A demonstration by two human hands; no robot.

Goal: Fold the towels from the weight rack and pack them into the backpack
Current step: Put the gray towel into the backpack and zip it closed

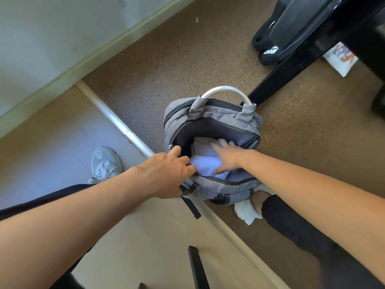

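Your left hand (166,172) grips the backpack (210,119) rim; your right hand (227,158), fingers spread, presses the towel (205,163) beneath it.

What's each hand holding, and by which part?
Left hand grips the backpack by the left rim of its opening. Right hand holds nothing; its straight fingers press the towel inside.

The backpack (229,119) stands on the floor (166,59) in the middle, its top open, with the towels (206,163) inside. The right hand (227,157) lies flat on the towels within the opening; the left hand (166,172) grips the backpack's near left rim. A shoe (106,163) sits left of the backpack. Behind and to the right stands the rack frame (291,69), with weight plates (277,38) beside it. The wall (41,38) runs along the far left.
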